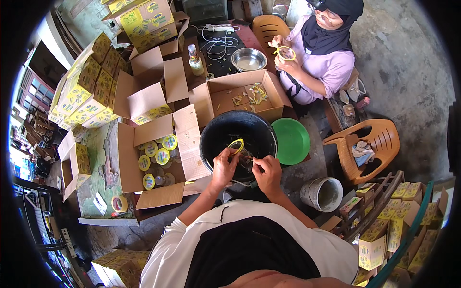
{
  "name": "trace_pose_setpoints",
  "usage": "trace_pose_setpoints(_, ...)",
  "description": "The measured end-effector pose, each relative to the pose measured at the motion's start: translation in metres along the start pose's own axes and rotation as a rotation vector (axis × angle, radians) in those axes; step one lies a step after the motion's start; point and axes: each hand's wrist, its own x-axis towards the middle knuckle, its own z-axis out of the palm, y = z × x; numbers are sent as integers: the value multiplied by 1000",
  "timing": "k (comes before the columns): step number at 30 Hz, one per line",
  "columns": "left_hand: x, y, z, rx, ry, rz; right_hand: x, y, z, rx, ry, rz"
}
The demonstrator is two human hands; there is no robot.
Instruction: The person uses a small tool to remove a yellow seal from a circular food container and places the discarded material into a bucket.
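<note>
A clear plastic cup with a yellow rim (236, 144) is tilted over a black bucket (212, 126). My left hand (225, 168) grips it near the rim. At the cup's other end, the thumb and fingers of my right hand (267, 175) are pinched together against it; the exact spot they hold is small and dark. Inside the bucket are dark contents that I cannot make out. Left of the bucket stands an open cardboard box (126, 158) with several cups under yellow printed lids (162, 156). Touching the bucket's right side is a green plastic basin (293, 140).
A co-worker (317, 61) across the table holds another yellow-rimmed cup (286, 53). A shallow carton (230, 81) contains yellow peeled scraps (256, 94). Beyond it are a steel bowl (248, 59), a bottle (195, 64) and a power strip (219, 28). A pail (326, 194) and plastic chair (363, 147) stand right.
</note>
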Motion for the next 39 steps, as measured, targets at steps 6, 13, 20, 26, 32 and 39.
trace_pose_setpoints(6,4,-3,2,-157,38,-184,-1,4,-3,-99,-24,-46)
trace_pose_setpoints(13,5,3,-2,-152,-9,-175,8,2,0,-83,-45,-82)
trace_pose_setpoints(20,7,6,-5,-122,-27,-198,8,6,0,-63,-33,-85)
trace_pose_setpoints(26,5,6,-4,-182,-51,-188,7,7,2,-71,-35,-81)
trace_pose_setpoints(32,7,14,-7,-160,-78,-183,12,8,3,-87,-63,-80)
trace_pose_setpoints(39,5,2,-2,-180,-40,-140,16,6,6,-142,-62,-133)
